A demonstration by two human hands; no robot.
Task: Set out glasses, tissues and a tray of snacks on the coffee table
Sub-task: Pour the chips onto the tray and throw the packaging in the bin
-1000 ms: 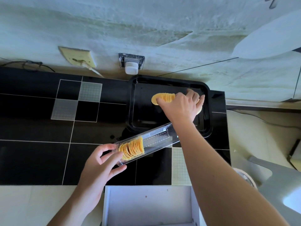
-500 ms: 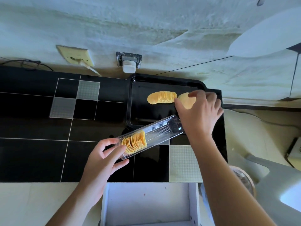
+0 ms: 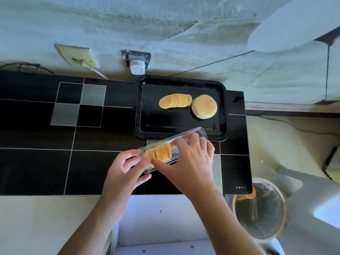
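Note:
A black tray [image 3: 141,111] sits on the black tiled counter against the wall. On it lie a fanned row of yellow crisps [image 3: 175,101] and a round bun [image 3: 204,106] to their right. In front of the tray, a clear plastic crisp sleeve [image 3: 195,133] holds a short stack of crisps [image 3: 159,153]. My left hand [image 3: 123,173] grips the sleeve's near end. My right hand [image 3: 189,161] reaches over the sleeve, its fingers curled at the stack of crisps inside.
A white plug adapter [image 3: 136,66] and a beige wall socket [image 3: 77,57] are on the wall behind the counter [image 3: 36,144]. An open white drawer [image 3: 156,218] is below. A round bin [image 3: 259,208] stands at the lower right beside a grey shape [image 3: 312,190].
My right hand left the bun on the tray and came back to the sleeve, now at the crisps inside. The left hand kept holding the sleeve.

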